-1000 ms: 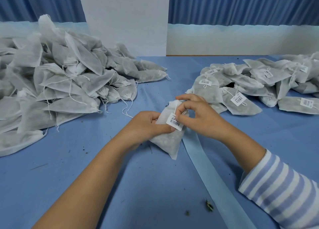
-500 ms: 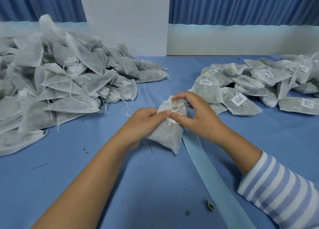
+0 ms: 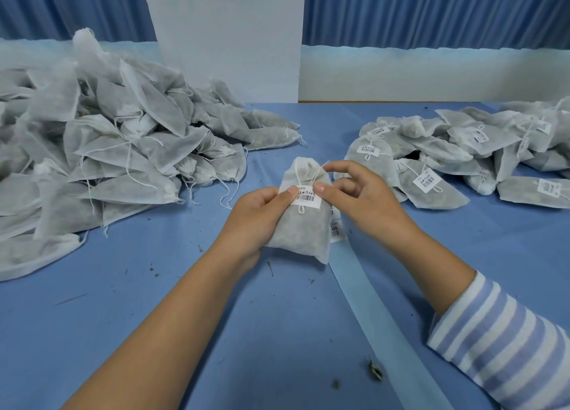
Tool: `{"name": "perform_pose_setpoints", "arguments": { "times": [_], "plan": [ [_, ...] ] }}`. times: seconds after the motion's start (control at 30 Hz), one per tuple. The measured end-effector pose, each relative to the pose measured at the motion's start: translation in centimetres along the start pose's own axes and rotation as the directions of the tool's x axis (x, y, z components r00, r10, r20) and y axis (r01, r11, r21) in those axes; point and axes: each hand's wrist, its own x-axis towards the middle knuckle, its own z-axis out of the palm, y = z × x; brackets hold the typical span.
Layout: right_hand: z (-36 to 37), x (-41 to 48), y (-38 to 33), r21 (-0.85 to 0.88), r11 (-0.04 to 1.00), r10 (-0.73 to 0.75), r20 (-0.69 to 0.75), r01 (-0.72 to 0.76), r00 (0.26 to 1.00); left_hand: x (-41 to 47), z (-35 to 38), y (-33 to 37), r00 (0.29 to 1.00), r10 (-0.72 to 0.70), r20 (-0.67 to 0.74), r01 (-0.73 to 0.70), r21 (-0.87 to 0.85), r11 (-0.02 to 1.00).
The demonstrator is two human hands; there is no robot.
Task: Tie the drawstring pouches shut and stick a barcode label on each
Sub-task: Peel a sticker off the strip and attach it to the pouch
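Centrally in the head view, just toward twelve o'clock from the middle of the blue table (image 3: 185,301), one filled pouch (image 3: 300,227) is held upright and clear of the surface, its face turned to the camera, presumably so the sticker can be checked.

It is gripped along its nine o'clock side by the left hand (image 3: 259,215), the thumb laid on the near edge of the barcode label (image 3: 305,197).

From three o'clock the right hand (image 3: 361,193) is applied: its thumb is pressed on the label's other corner and its forefinger is hooked at the neck, so the upper corner appears to be pinched.

The drawstring (image 3: 300,178) is seen tied, its tail trapped beneath the label, which probably keeps the knot from slipping.

Untied, unlabelled pouches are heaped (image 3: 108,150) at ten o'clock; finished ones (image 3: 462,153) are spread at two o'clock, so that supply and output are kept apart.

A pale backing strip (image 3: 385,317) is laid toward five o'clock, with spare labels (image 3: 335,228) just behind the pouch, within easy reach.
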Motion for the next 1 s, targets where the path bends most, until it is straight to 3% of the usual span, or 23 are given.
{"name": "perform_pose_setpoints", "arguments": {
  "times": [0.13,0.27,0.5,0.57,0.67,0.8,1.0],
  "plan": [
    [-0.4,0.0,0.0,-0.034,0.999,0.001,0.079,0.002,0.997,0.2,0.1,-0.1,0.997,0.022,-0.070,-0.025,-0.040,0.999],
    [-0.3,0.0,0.2,-0.065,0.998,-0.012,0.064,0.016,0.998,0.1,0.2,-0.2,0.996,0.016,-0.089,-0.021,-0.060,0.998],
    [0.5,-0.4,0.4,-0.191,0.975,-0.095,0.110,0.114,0.989,0.2,1.1,-0.6,0.951,0.074,-0.300,-0.088,-0.036,0.995],
    [0.5,-0.3,0.3,-0.077,0.984,-0.156,0.053,0.159,0.986,0.4,1.2,-0.5,0.958,0.083,-0.276,-0.102,-0.056,0.993],
    [-1.0,0.6,0.3,-0.011,0.987,-0.160,-0.177,0.160,0.971,0.5,0.6,-0.3,0.970,0.010,-0.243,-0.047,-0.148,0.988],
    [-3.5,1.7,1.9,-0.220,0.975,-0.092,-0.388,0.005,0.917,1.2,-1.0,-0.2,0.956,-0.043,-0.290,-0.001,-0.148,0.989],
    [-4.4,2.1,4.3,-0.521,0.835,-0.050,-0.394,-0.178,0.918,1.7,-2.3,-0.1,0.934,-0.098,-0.342,0.031,-0.196,0.980]
  ]
}}
